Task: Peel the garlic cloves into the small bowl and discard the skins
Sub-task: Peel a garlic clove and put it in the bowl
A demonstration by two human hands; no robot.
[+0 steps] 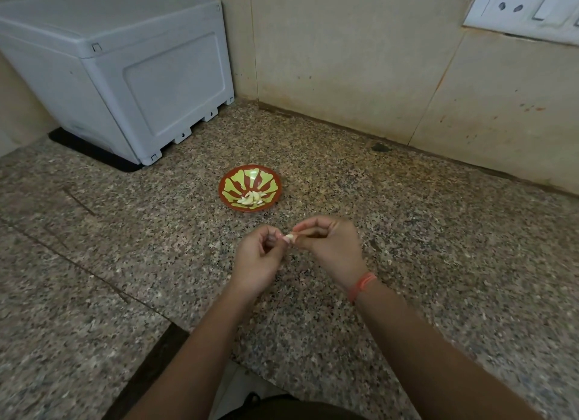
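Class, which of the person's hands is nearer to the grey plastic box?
Left. The left hand sits right of the grey box and closer to the camera; the right hand lies further right.

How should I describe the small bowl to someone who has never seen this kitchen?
Start at the big grey plastic box in the back left corner. On the speckled granite counter, to the box's right and nearer the viewer, sits the small bowl. It is the only dish there, red-brown with light green petals, holding peeled garlic cloves.
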